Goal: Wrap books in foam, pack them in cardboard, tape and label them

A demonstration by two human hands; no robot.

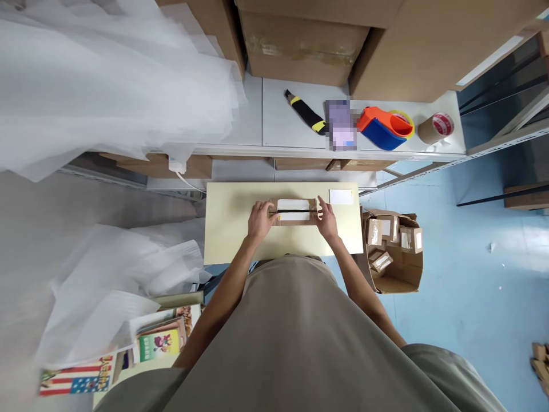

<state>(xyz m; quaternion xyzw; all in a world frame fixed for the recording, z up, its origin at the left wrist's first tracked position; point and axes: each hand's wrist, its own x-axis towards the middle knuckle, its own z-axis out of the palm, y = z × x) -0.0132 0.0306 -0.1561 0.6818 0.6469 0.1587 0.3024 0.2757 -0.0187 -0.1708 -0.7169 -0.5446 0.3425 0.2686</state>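
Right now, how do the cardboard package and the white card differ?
The cardboard package is brown and white with a dark line across it; the white card is nearly all white. The package is larger than the card. The left hand and right hand flank the package; the card lies apart. Both bear yellow marks.

Left grip (259,220) and right grip (327,222) face inward, arms (229,289) extended.

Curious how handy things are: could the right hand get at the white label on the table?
Probably yes: the white label lies close to the right hand, with nothing visible in between.
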